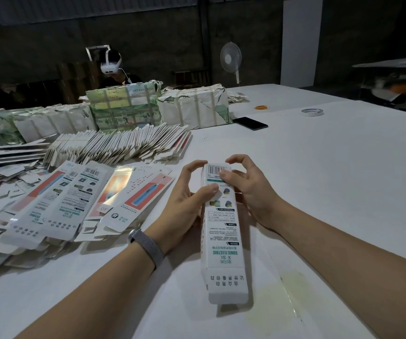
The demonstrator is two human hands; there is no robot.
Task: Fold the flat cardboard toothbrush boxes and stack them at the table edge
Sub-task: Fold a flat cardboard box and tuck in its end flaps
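A long white toothbrush box with green lettering and a barcode is held above the white table, its far end between both hands. My left hand grips its left side, thumb on the printed face and fingers curled over the far end. My right hand grips the right side, thumb on the barcode area and fingers arched over the top end. The near end of the box is squared up into a tube. Flat unfolded boxes lie fanned out on the table to the left.
A row of stacked flat blanks stands behind the fan. Strapped paper bundles sit at the back, with a person wearing a headset behind them. A black phone, a tape roll and rubber bands lie far right. A fan stands beyond.
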